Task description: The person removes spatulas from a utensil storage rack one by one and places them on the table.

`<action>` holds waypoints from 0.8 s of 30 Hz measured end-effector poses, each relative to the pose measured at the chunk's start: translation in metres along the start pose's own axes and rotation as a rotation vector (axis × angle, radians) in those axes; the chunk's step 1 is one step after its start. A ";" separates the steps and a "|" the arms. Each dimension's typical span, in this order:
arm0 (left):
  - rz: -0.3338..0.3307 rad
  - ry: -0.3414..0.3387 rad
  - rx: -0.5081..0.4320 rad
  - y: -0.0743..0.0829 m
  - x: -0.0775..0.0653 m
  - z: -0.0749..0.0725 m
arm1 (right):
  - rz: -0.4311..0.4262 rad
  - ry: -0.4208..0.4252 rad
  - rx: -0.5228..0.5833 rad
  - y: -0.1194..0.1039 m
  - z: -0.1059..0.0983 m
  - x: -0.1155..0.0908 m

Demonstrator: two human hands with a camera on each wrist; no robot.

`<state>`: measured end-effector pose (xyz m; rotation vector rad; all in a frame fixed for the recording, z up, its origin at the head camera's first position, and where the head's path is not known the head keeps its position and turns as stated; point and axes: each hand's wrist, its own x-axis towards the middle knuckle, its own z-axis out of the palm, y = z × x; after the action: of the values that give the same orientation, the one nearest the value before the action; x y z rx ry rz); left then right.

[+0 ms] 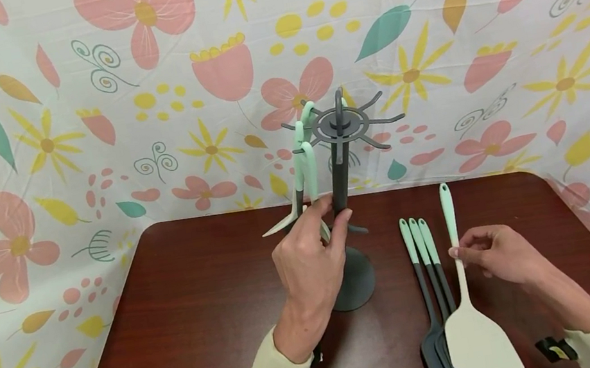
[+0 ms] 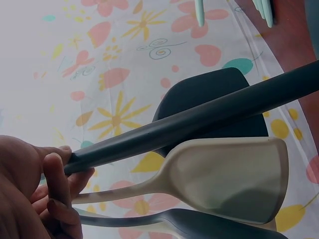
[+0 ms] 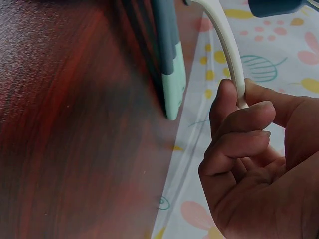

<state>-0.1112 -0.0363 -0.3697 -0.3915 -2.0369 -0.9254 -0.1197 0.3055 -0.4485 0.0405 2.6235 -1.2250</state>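
A dark grey utensil stand (image 1: pixel 340 124) with a ring of hooks rises from a round base (image 1: pixel 354 281) on the table. My left hand (image 1: pixel 310 256) grips its pole (image 2: pixel 199 119) between thumb and fingers. Utensils with mint handles (image 1: pixel 303 163) hang on the stand's left side; the left wrist view shows their heads, including a cream turner (image 2: pixel 229 179) and a dark one (image 2: pixel 212 99). My right hand (image 1: pixel 497 254) pinches the handle of a cream turner (image 1: pixel 475 336). Its broad blade overlaps the dark turners (image 1: pixel 435 343) in the head view.
Those dark turners lie stacked on the brown table (image 1: pixel 191 331), their mint handle ends pointing to the back edge. A floral cloth (image 1: pixel 84 115) hangs behind the table and along its sides.
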 end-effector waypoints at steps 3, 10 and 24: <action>0.000 -0.001 -0.002 -0.001 0.000 0.001 | 0.017 -0.014 0.018 0.002 0.001 0.001; 0.007 0.011 0.004 -0.001 -0.001 0.002 | 0.049 -0.041 0.020 0.005 0.005 0.002; 0.002 0.014 0.006 -0.001 0.000 0.000 | 0.094 -0.096 0.058 0.016 0.011 0.001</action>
<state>-0.1120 -0.0368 -0.3708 -0.3824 -2.0259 -0.9180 -0.1168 0.3071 -0.4674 0.1116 2.4751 -1.2392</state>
